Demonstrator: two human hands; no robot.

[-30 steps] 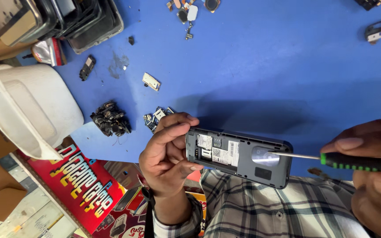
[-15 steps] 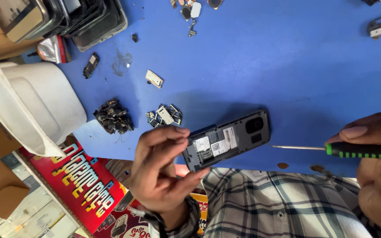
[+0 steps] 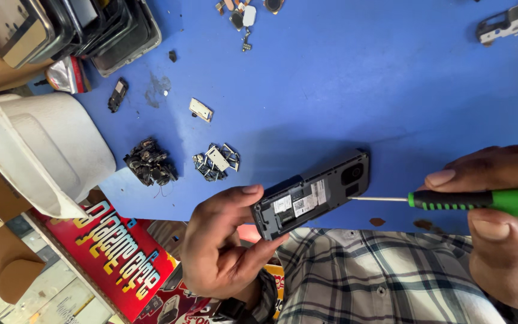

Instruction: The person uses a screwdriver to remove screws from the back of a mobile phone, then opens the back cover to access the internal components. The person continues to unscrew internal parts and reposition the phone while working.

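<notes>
My left hand (image 3: 223, 246) grips the lower end of a dark grey phone body (image 3: 313, 193) with its back cover off, label stickers and a round camera opening showing. It is tilted, upper end toward the right. My right hand (image 3: 502, 228) holds a screwdriver with a green and black handle (image 3: 481, 199). Its thin metal shaft (image 3: 379, 198) points left, and the tip touches the phone's upper end near the camera opening.
A blue table (image 3: 343, 90) carries small piles of phone parts (image 3: 150, 162) (image 3: 216, 161), a loose plate (image 3: 201, 110) and bits at the far edge (image 3: 244, 15). Stacked phone frames (image 3: 91, 27) lie far left, a white tub (image 3: 43, 144) at left, another part (image 3: 511, 21) far right.
The phone has turned from lying level to tilted and sits higher. The screwdriver tip left the phone half a second ago and now touches its upper end again.
</notes>
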